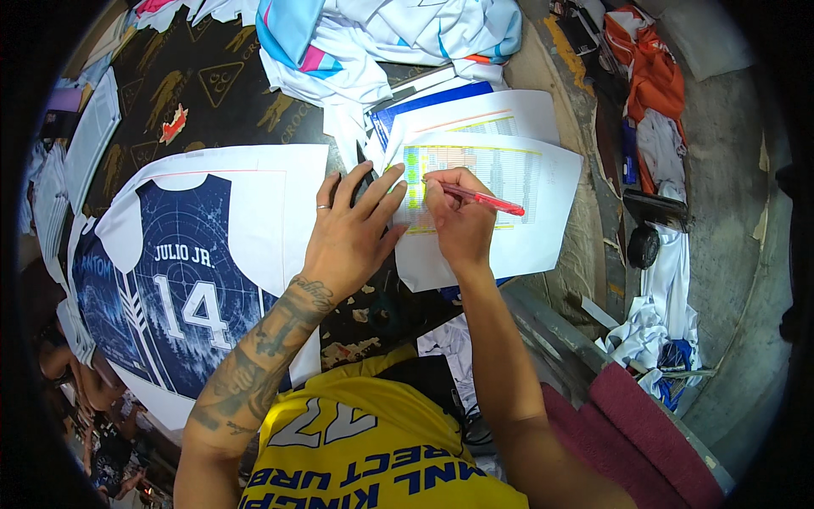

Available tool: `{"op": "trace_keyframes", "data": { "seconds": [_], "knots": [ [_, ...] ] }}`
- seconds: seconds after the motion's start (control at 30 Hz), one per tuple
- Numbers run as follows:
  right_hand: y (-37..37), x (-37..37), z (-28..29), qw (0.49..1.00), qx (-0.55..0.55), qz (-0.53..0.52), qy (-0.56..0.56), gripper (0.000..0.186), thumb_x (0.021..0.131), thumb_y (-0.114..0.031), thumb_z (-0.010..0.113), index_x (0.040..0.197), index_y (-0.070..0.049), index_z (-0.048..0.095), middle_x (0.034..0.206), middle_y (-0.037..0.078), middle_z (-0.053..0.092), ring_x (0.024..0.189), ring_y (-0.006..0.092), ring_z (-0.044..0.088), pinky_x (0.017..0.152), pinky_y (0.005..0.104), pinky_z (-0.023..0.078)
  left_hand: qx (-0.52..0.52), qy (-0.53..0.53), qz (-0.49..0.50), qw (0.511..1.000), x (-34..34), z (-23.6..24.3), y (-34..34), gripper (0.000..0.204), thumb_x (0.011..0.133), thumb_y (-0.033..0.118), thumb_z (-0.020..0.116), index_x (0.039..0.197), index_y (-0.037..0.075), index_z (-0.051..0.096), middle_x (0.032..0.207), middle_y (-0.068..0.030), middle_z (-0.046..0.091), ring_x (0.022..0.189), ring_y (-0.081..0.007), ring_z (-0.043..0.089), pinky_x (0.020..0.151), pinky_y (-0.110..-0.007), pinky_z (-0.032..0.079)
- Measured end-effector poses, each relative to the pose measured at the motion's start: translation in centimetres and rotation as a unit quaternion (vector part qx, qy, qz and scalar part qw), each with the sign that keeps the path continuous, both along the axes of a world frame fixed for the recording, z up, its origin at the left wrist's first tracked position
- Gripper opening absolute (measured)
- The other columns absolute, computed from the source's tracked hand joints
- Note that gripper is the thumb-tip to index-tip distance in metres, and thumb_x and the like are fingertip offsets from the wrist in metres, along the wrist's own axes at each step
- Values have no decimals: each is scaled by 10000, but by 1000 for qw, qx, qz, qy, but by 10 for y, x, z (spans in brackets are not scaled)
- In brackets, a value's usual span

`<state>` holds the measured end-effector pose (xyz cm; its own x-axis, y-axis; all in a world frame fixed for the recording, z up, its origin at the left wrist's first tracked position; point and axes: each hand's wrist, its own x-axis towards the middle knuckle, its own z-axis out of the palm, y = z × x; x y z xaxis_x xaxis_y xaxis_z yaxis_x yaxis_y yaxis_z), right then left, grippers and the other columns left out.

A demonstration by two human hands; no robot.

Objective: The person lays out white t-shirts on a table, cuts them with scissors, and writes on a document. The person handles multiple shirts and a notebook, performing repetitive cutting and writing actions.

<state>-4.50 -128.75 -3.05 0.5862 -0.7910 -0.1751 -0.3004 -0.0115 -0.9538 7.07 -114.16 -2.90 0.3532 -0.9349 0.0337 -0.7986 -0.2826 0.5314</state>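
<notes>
My left hand [359, 216], a ring on one finger, lies with its fingers apart at the left edge of a printed sheet [534, 220], over a dark pointed object that it mostly hides. My right hand [460, 212] grips a red pen [500, 204], its tip on the sheet's table of coloured columns and rows. Behind that sheet lie another printed paper [530, 110] and a blue flat item [424, 102]. To the left of my hands lies a large white sheet [280, 204] with a navy jersey design [186, 254] printed on it.
The dark, worn work surface [220, 102] holds white and cyan fabric [381, 34] at the back. Stacked white sheets [91, 136] lie far left. Another person's arm [80, 382] shows lower left. Orange cloth [644, 68] and white cloth [666, 288] lie right, beyond maroon padding [636, 416].
</notes>
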Motion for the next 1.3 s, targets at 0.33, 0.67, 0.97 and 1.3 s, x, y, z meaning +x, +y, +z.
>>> {"op": "trace_keyframes", "data": {
  "seconds": [0.33,0.67,0.97,1.3],
  "knots": [
    [2,4,-9,998,-61,19,-15,43,1002,-25,711,996,12,731,744,-29,636,610,21,485,557,222,394,-28,-12,7,1000,-2,1,-3,521,964,259,767,1442,97,635,1625,-39,520,1454,-337,456,1235,-556,317],
    [5,-44,51,984,-144,41,100,74,963,-45,702,922,16,704,779,131,709,694,224,666,663,341,529,-13,4,33,999,-7,21,-15,460,926,159,761,1352,49,628,1524,-106,587,1412,-374,480,1207,-533,341],
    [-10,-86,88,852,-253,110,444,489,989,-493,748,931,-8,737,824,241,741,838,450,739,746,563,545,-189,40,276,941,25,-8,149,456,960,124,726,1394,30,621,1485,-182,594,1408,-370,511,1196,-505,375],
    [320,4,41,741,-322,561,177,822,1021,-613,624,1699,-207,395,1798,169,240,1639,523,148,1259,772,92,254,-207,718,614,-38,-59,709,851,1033,559,663,1682,78,395,1698,-266,379,1571,-457,343,1269,-606,279]
  ]
}}
